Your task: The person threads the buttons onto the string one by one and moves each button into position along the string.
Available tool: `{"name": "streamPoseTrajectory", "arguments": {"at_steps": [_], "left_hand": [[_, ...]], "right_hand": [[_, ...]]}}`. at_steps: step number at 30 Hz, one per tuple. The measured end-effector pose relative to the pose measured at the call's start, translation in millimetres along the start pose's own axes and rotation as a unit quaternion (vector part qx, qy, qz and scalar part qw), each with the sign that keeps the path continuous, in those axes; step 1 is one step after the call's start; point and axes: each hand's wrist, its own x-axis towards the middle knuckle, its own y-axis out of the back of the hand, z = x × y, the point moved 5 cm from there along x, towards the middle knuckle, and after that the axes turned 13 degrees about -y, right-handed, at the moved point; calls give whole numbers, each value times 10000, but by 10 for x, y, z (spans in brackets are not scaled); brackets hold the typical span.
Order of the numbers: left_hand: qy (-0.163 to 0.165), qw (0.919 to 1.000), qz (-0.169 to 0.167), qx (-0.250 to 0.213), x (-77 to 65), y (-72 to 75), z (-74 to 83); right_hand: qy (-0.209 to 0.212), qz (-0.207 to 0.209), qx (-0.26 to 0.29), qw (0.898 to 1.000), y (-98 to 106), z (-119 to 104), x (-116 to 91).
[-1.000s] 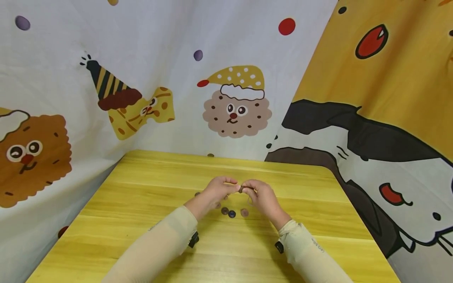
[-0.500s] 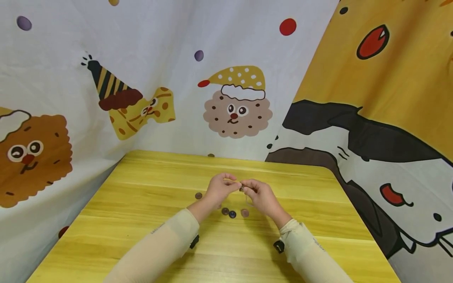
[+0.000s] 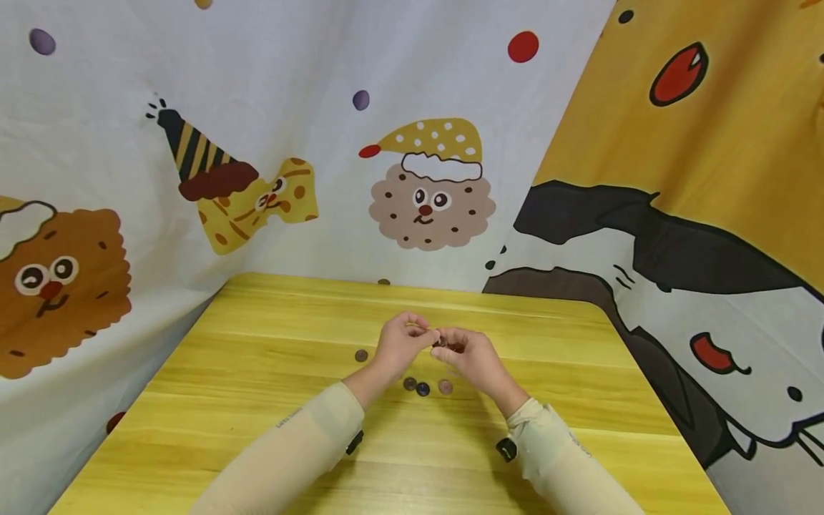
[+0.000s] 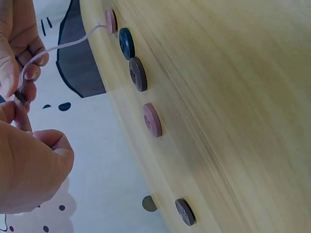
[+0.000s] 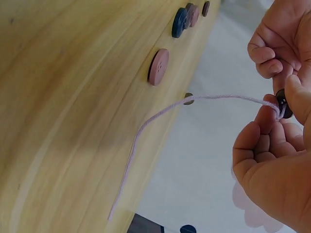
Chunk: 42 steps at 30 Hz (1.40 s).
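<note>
A dark brown button (image 5: 283, 103) is held up between both hands above the table, with a pale lilac cord (image 5: 146, 124) running from it and hanging down. My right hand (image 3: 475, 355) pinches the button between thumb and curled fingers, the cord passing along its fingertips. From the other side, my left hand (image 3: 398, 348) has thumb and forefinger at the button's edge, the other fingers loosely bent. In the right wrist view the right hand (image 5: 272, 165) is nearest, the left hand (image 5: 282, 43) beyond. Fingers hide part of the button; whether a cord end pokes through cannot be seen.
On the yellow wooden table (image 3: 290, 422) lie a dark blue button (image 4: 127, 43), a brown button (image 4: 138, 74), two pink buttons (image 4: 152, 120) and another brown button (image 4: 185, 212) off to the left. A cartoon-printed cloth (image 3: 309, 71) hangs behind the table.
The left hand has lifted slightly, uncovering the brown button at its left. The held button has turned between the fingers, and the right thumb has shifted. The loose buttons stay put.
</note>
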Motion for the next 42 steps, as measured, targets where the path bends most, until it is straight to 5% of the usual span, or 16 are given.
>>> {"name": "streamPoseTrajectory", "arguments": {"at_steps": [11, 22, 34, 42], "left_hand": [[-125, 9990, 423, 0, 50, 76, 72], [45, 9970, 770, 12, 98, 149, 52], [-32, 9956, 926, -99, 101, 192, 36], [-22, 9966, 820, -62, 77, 190, -33]], "right_hand": [[-171, 77, -1267, 9918, 355, 244, 147], [-970, -962, -773, 9876, 867, 832, 398], [-1171, -581, -1167, 9845, 976, 1086, 383], [-993, -413, -1945, 9750, 916, 1233, 409]]}}
